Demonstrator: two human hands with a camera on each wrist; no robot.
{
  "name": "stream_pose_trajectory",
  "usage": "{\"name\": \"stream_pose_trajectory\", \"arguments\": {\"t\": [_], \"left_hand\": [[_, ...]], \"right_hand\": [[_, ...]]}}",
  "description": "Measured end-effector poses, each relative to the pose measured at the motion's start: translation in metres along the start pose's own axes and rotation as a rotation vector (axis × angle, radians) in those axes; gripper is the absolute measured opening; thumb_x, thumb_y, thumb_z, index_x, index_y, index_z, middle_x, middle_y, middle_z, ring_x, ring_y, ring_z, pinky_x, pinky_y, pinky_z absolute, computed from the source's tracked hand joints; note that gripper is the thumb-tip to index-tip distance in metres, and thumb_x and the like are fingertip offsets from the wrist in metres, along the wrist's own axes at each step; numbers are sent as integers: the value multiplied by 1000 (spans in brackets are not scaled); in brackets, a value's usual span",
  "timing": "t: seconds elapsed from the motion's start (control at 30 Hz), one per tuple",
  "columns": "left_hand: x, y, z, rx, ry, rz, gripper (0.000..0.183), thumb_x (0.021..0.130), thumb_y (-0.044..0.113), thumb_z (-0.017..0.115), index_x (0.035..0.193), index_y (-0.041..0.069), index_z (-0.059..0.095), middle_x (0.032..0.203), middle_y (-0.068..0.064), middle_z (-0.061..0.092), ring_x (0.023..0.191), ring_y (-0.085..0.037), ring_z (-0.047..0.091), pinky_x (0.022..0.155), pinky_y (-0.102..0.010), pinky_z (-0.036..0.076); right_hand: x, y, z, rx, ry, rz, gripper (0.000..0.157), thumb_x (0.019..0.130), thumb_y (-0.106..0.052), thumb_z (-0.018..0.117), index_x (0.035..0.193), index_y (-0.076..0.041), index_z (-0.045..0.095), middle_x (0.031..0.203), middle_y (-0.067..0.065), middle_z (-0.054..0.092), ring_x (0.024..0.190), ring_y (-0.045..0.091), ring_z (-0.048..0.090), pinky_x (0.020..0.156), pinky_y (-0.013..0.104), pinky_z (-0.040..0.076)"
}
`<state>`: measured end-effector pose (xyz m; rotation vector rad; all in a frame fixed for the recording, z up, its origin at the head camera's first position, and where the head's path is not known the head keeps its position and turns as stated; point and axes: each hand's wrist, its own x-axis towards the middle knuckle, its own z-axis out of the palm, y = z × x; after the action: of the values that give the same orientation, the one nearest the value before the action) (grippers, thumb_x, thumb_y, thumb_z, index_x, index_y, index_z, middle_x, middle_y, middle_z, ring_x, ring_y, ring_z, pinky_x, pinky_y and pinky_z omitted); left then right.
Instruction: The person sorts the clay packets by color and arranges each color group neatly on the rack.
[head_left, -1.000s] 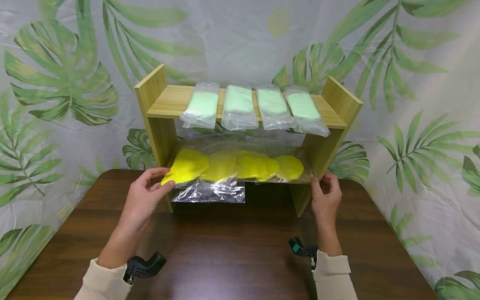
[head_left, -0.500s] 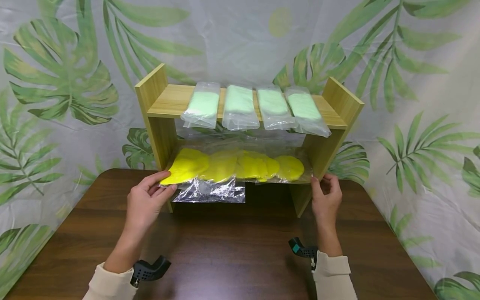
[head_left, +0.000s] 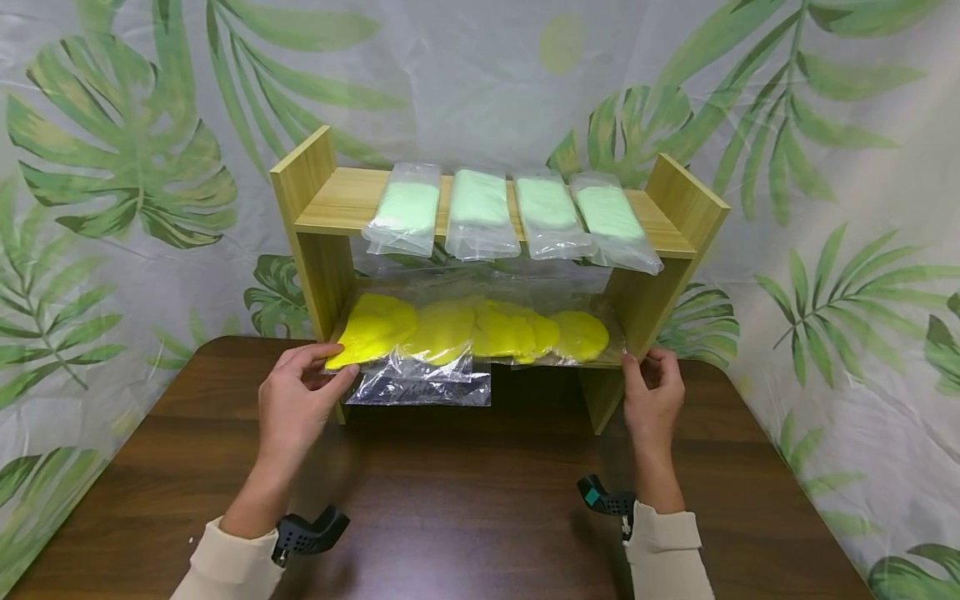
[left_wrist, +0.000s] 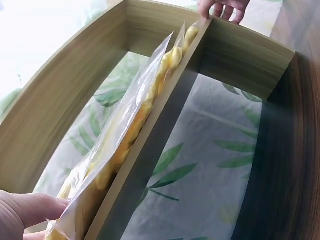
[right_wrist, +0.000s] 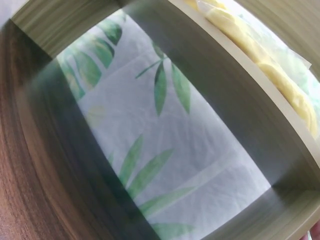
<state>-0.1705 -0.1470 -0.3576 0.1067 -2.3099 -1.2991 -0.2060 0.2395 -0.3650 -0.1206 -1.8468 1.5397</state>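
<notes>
Clear plastic bags with flat, rounded yellow pieces lie overlapping along the middle board of a small wooden shelf (head_left: 348, 200). At the left end, my left hand (head_left: 296, 400) pinches the front corner of the leftmost yellow bag (head_left: 375, 325) between thumb and fingers. The left wrist view shows the thumb (left_wrist: 37, 207) on the plastic. At the other end, my right hand (head_left: 652, 392) grips the shelf's right side panel, its thumb side at the front edge beside the rightmost yellow bag (head_left: 581, 337). The right wrist view barely catches that hand, at its lower right corner.
Several bags of pale green folded pieces (head_left: 480, 208) lie across the top board, overhanging its front. Loose clear plastic (head_left: 420, 392) hangs below the middle board. The shelf stands on a dark wood table (head_left: 465, 500), before a leaf-print cloth (head_left: 480, 92).
My left hand has shifted slightly right and lower at the bag's corner, and its wrist has swung right. The right hand has stayed where it was.
</notes>
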Motion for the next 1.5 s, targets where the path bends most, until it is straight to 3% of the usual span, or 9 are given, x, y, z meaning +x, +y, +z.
{"name": "stream_pose_trajectory", "arguments": {"t": [0.17,0.33,0.43,0.67,0.93,1.03,1.23,1.37,1.5], "left_hand": [[0,1,1,22,-10,-38,38,83,30,77,113,8,70,109,-11,58,91,-27,67,67,-14,46],[3,-1,2,28,-8,-63,39,84,33,75,114,9,69,111,-11,57,98,-27,61,81,-33,42],[4,-2,4,18,2,-70,39,84,33,75,114,9,68,110,-12,57,99,-29,59,82,-40,38],[3,-6,13,28,82,-56,37,84,34,75,112,10,70,106,-11,55,92,-29,58,81,-40,35],[2,-6,23,47,171,-12,38,84,35,74,113,11,71,106,-13,54,86,-28,58,82,-44,35],[1,-5,25,53,170,-14,42,84,37,73,116,10,70,107,-14,53,87,-29,58,82,-45,35],[-1,-2,19,60,134,-1,42,87,35,70,122,11,68,112,-15,53,91,-29,61,82,-44,42],[-3,3,9,76,110,16,39,89,35,67,122,14,68,114,-11,56,93,-24,64,73,-33,51],[-6,12,-2,83,78,42,38,91,35,65,122,14,68,117,-11,58,95,-24,64,73,-39,55]], "right_hand": [[-1,0,0,-18,-5,-3,25,90,-4,61,107,13,57,91,7,60,81,9,54,70,20,41],[0,0,1,-27,-9,-5,26,90,-5,61,108,13,56,92,7,60,81,8,54,70,21,40],[1,0,0,-31,-10,-3,26,90,-6,60,108,13,56,92,7,61,81,7,54,70,20,40],[4,6,-2,-9,-4,4,25,90,-5,62,107,12,57,90,2,60,82,9,54,70,22,41],[15,36,-7,-12,10,17,27,92,-16,65,108,4,59,89,-8,59,85,9,56,72,22,42],[15,34,-8,-19,5,18,27,92,-15,64,109,5,59,91,-5,60,86,11,56,72,24,42],[4,4,-11,-22,-26,33,26,92,-6,62,110,12,58,94,9,61,83,13,56,70,19,43],[2,0,-14,-16,-44,79,28,92,-8,64,111,11,60,95,5,63,86,13,58,70,16,44],[7,4,-18,-9,-77,116,30,91,-10,66,113,9,62,94,0,64,85,8,59,69,14,47]]}}
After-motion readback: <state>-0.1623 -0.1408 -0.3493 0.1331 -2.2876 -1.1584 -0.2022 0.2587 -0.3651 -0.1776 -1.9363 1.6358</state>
